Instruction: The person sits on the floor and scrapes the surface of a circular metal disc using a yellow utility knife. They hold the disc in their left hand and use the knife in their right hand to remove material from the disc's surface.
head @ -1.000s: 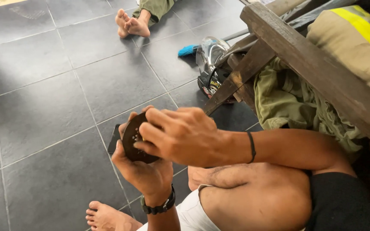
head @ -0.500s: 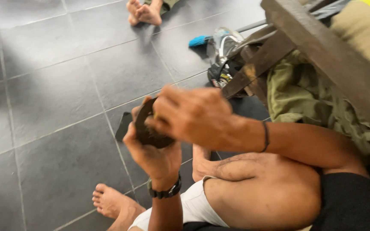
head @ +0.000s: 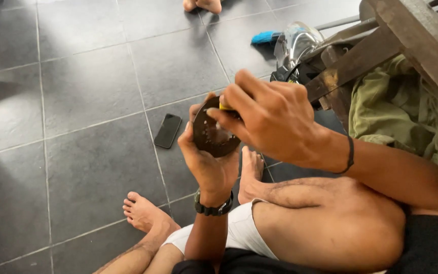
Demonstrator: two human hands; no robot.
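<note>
Plainly the dark round disc (head: 214, 134) sits upright in the left hand (head: 210, 161), its fingers curled around the lower rim, above the grey tiled floor (head: 77, 152); the right hand (head: 275, 119) pinches a small yellow-tipped tool (head: 225, 107) against the disc's top edge; the grip looks shallow, so a hard push could likely tip the disc out, dropping it toward the bare foot (head: 252, 167) or the phone (head: 168, 131) nearby.

Grey tiled floor (head: 87, 86) carries a phone (head: 168, 131) and, perhaps, a brush (head: 265, 37).
</note>
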